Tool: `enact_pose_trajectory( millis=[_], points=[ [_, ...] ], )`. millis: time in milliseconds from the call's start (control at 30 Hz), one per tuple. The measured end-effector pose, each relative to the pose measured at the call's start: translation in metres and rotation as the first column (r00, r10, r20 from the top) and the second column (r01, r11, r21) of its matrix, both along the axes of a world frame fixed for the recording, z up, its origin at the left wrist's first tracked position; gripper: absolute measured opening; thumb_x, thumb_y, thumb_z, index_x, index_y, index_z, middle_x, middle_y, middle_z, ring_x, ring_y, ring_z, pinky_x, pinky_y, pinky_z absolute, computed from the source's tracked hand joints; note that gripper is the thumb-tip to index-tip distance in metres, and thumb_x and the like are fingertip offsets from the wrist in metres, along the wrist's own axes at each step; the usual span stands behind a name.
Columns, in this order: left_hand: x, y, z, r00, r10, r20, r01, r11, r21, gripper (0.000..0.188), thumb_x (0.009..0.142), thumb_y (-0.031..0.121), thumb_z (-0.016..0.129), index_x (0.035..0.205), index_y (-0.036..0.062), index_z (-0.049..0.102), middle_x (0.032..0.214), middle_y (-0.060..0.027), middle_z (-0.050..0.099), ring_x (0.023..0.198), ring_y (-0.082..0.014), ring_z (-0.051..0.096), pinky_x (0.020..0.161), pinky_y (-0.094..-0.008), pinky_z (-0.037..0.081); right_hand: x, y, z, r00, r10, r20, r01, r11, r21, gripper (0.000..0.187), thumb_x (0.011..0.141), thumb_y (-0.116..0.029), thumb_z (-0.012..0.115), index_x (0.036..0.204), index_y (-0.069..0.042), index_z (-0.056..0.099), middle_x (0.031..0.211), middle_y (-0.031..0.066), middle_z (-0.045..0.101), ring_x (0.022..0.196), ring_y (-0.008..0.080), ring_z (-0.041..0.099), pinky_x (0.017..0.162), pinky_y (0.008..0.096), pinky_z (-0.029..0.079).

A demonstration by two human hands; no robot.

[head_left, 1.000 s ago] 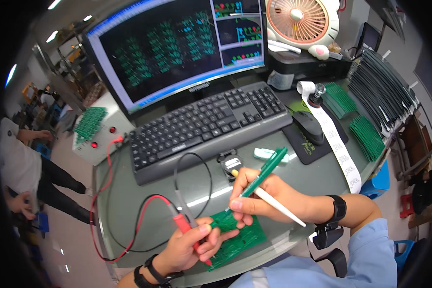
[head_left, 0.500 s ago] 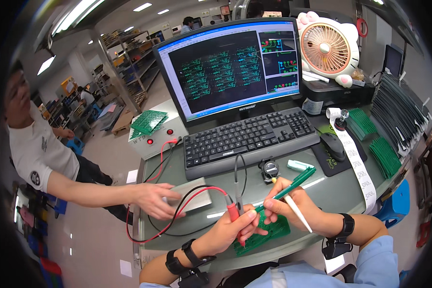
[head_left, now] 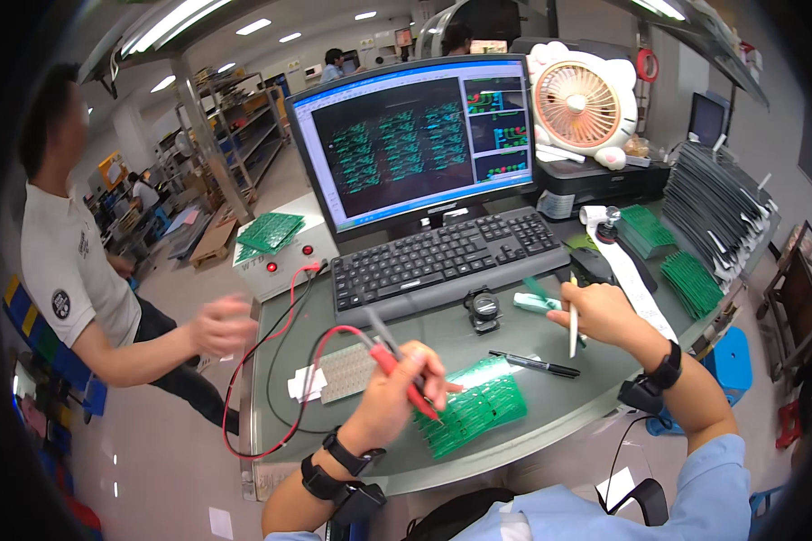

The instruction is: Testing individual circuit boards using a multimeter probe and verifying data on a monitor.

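Note:
My left hand (head_left: 404, 383) is closed round a red test probe (head_left: 406, 386), and a grey-black probe (head_left: 383, 334) sticks up from the same grip. The red probe's tip hangs over a green circuit board panel (head_left: 474, 410) on the table. To the right, my right hand (head_left: 600, 314) pinches a slim white stick (head_left: 573, 316). A blurred green pen (head_left: 536, 288) shows by those fingers; whether they still grip it is unclear. Between my hands lies a black marker (head_left: 534, 363), touching or close to the board's edge. Beside the pen is a pale plastic item (head_left: 536, 303).
A keyboard (head_left: 447, 266) and monitor (head_left: 401, 144) stand behind. Red and black leads run left to a white box (head_left: 284, 261). A pale panel (head_left: 345, 374) lies by white paper slips (head_left: 307, 384). Green board stacks (head_left: 690, 281) sit right. A co-worker's hand (head_left: 223, 325) hovers left.
My hands have moved apart, the right going up and right with the white stick. The board and black marker are now uncovered. The co-worker's hand has withdrawn left from the pale panel.

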State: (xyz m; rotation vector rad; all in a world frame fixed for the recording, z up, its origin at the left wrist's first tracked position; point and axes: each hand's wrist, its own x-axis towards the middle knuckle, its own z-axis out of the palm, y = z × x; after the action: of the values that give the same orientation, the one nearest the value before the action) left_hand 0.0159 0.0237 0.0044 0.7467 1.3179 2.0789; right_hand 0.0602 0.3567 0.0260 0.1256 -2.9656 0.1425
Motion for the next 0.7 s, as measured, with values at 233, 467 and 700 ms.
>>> enact_pose_trajectory(
  millis=[233,467,700],
  points=[
    [-0.057,-0.018,-0.007,0.842,0.41,-0.352,-0.48,0.866,-0.141,0.035,0.102,0.031,0.04,0.092,0.0025,0.059,0.091,-0.0091,0.064,0.097,-0.0225,0.063,0.092,-0.0365,0.045,0.017,-0.08,0.004,0.929,0.357,-0.1,-0.37,0.907,-0.199,0.03,0.083,-0.038,0.069,0.095,-0.012,0.058,0.084,0.0115,0.066,0.078,0.0321,0.066,0.062,0.0427,0.05],
    [-0.087,0.01,-0.011,0.729,0.342,-0.593,-0.58,0.769,-0.269,0.036,0.099,0.032,0.042,0.092,0.004,0.065,0.086,-0.0068,0.063,0.082,-0.0152,0.057,0.075,-0.0306,0.045,0.007,-0.128,-0.019,0.679,0.724,-0.124,-0.734,0.666,-0.132,0.067,0.073,-0.047,0.075,0.117,-0.003,0.049,0.124,0.0189,0.054,0.118,0.035,0.053,0.096,0.0514,0.042],
    [-0.108,0.007,-0.033,0.696,0.151,-0.702,-0.594,0.67,-0.445,0.04,0.099,0.034,0.036,0.093,0.0095,0.066,0.096,-0.0112,0.066,0.099,-0.0308,0.055,0.104,-0.0425,0.028,-0.002,-0.151,-0.022,0.642,0.759,0.108,-0.734,0.649,-0.202,0.081,0.067,-0.049,0.079,0.125,-0.004,0.045,0.139,0.018,0.043,0.133,0.0317,0.04,0.107,0.0618,0.028]
  ],
)
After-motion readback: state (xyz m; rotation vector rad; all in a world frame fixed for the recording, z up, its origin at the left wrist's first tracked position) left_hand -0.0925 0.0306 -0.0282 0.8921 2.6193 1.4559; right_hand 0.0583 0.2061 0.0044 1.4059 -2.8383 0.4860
